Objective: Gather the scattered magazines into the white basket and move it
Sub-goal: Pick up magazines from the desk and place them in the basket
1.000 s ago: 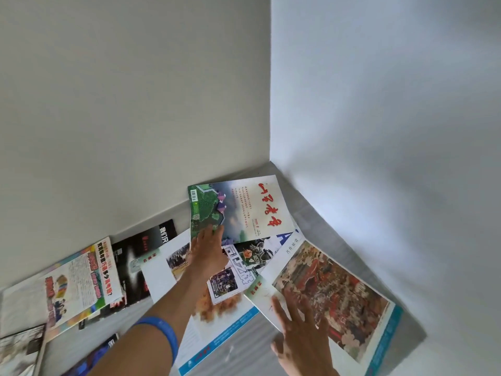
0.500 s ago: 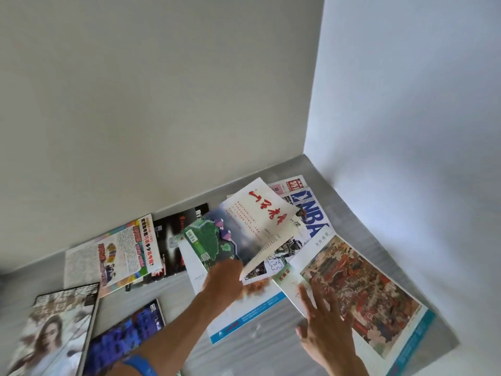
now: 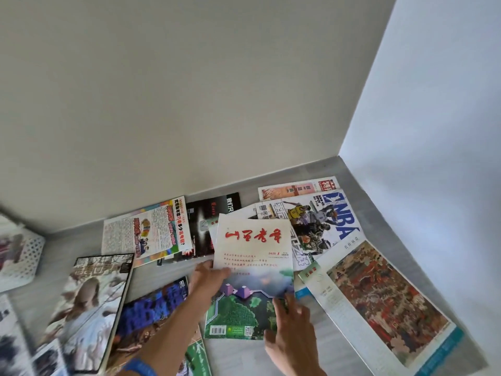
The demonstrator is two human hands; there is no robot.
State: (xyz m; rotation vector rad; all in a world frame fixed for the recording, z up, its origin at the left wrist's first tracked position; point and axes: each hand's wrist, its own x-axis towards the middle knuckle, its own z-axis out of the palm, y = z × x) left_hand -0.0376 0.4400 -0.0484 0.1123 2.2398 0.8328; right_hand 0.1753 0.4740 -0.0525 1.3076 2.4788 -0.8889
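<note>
A person's left hand (image 3: pixel 210 276) pinches the left edge of a thin white-and-green magazine (image 3: pixel 253 278), thumb on the cover, while the right hand (image 3: pixel 288 329), fingers spread and open, presses flat against its lower right corner to steady it. The magazine is raised slightly above the grey floor (image 3: pixel 238 356) in a room corner, over other scattered titles. Red brush-style Chinese characters run across its white upper half, with "2025 8" printed small beneath; a barcode and a QR code sit on the green lower band.

Judged by its look, it is light, floppy and glossy, so it will likely sag and slide unless held along the spine or supported from below with both hands.

An NBA magazine (image 3: pixel 320 226) with large blue "NBA" lettering lies just behind, partly under it. A wide journal with a painted palace scene (image 3: pixel 379 305) lies to the right, a colourful comic-style magazine (image 3: pixel 151 232) and a black one (image 3: pixel 208 213) to the left, and a portrait-cover magazine (image 3: pixel 92 308) nearer; their Chinese text is too blurred to read. The white basket (image 3: pixel 24 256), perforated, sits at the far left, well apart.
</note>
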